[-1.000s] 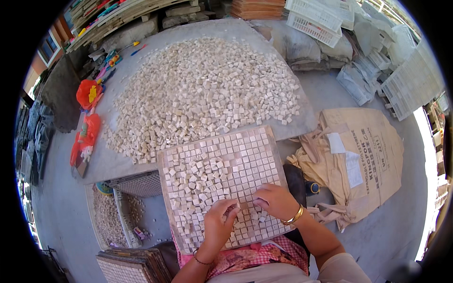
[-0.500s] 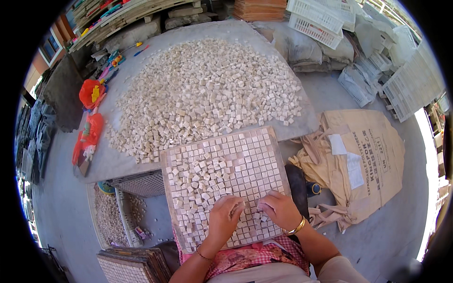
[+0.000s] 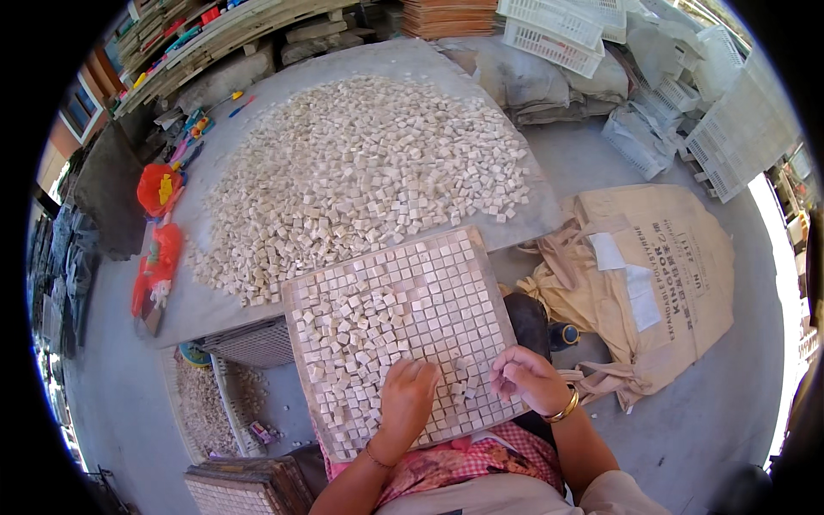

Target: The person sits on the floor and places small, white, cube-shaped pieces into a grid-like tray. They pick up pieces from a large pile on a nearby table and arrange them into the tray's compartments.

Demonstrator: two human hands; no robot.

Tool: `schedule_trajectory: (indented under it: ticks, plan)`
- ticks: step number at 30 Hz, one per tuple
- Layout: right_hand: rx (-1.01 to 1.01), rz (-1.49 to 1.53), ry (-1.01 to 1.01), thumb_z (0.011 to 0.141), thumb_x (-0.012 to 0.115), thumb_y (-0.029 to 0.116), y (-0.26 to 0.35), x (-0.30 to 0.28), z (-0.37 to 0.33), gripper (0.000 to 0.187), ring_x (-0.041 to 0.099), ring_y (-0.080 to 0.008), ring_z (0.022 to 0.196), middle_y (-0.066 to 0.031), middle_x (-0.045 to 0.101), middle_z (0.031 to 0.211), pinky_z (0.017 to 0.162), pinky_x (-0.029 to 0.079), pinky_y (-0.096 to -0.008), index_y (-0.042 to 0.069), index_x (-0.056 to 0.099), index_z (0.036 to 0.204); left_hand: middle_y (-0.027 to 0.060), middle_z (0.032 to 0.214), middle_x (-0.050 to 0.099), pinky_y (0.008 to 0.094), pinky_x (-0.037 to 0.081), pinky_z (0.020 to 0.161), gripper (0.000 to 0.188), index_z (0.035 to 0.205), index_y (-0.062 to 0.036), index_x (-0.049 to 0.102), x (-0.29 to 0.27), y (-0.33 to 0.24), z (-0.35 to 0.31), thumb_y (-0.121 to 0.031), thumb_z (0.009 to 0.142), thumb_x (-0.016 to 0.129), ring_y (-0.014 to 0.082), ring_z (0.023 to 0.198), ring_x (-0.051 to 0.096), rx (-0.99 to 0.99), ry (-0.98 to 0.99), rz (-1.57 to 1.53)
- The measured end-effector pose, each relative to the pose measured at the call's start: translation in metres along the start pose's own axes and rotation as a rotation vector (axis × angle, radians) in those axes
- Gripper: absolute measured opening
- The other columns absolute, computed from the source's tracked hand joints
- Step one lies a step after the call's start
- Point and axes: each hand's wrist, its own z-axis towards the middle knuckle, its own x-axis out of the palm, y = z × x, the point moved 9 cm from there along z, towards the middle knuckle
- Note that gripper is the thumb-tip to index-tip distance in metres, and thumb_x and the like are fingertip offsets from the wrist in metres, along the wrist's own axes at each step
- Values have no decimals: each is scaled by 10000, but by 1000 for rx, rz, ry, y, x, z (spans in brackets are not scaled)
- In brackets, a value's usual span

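Observation:
A square grid board (image 3: 455, 300) rests tilted across my lap, its top edge against the stone table. Small cream stone tiles fill rows on its right side, and a heap of loose tiles (image 3: 365, 330) covers its left and middle. My left hand (image 3: 409, 396) is over the lower middle of the board, fingers curled down at the loose tiles; what they hold is hidden. My right hand (image 3: 530, 378) hovers at the board's right edge, fingers bent in toward the thumb, with their contents too small to make out. A few loose tiles (image 3: 463, 384) lie between the hands.
A big pile of tiles (image 3: 369, 163) spreads over the grey table (image 3: 184, 305). Left of it lie red plastic bags (image 3: 157, 257). A woven sack (image 3: 661, 266) lies right, near a dark jar (image 3: 563, 336). Stacked tile boards (image 3: 249, 485) and a crate of tiles (image 3: 199, 403) stand lower left.
My right hand has moved right, away from the left hand, uncovering a few loose tiles. My left hand has shifted slightly left and its fingers have curled down. The whole view has turned a little.

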Motion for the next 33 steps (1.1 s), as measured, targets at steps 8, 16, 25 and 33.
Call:
schedule_trajectory:
  ticks: [8,16,25,33]
  plan:
    - [-570,-1193,6,763,609,72,19,45,21,116,563,-292,716,-98,551,796,646,465,-344,72,607,879,115,791,604,378,447,672,78,813,-27,601,-11,-4,-6,-3,739,598,293,738,549,90,-42,-6]
    - [-598,-1430,77,761,614,82,-5,61,38,122,540,-292,770,-105,500,820,684,462,-374,45,565,867,117,819,613,378,450,669,115,829,-18,621,-43,9,-34,32,726,608,304,749,557,-109,-177,-43]
    - [-598,-1352,124,760,632,91,4,72,40,155,540,-277,781,-100,516,807,696,458,-358,35,522,853,109,866,592,379,452,687,167,881,-21,612,-42,4,-38,11,717,616,288,768,549,-44,-162,-41]
    - [-11,261,217,876,591,187,-9,6,27,178,511,-115,739,-5,538,851,655,423,-244,37,541,959,93,781,536,365,433,690,52,750,-32,572,-4,2,-1,-53,725,613,276,762,504,20,91,163]
